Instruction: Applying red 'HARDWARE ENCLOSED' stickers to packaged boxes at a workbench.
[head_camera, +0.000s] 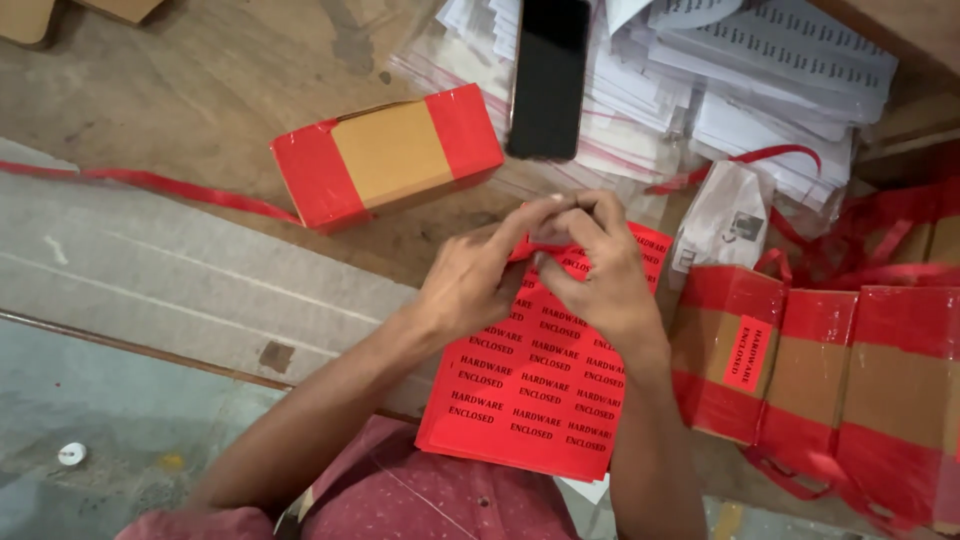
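Both your hands meet over the red label sheet (535, 385) on the desk (200, 90): left hand (470, 285) and right hand (600, 275) fingers pinched together on one sticker at its top edge.

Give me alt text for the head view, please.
Both hands, left hand and right hand, pinch at the top edge of a red label sheet on a wooden table. A red-taped box and a dark phone lie beyond; more taped boxes stand at right.
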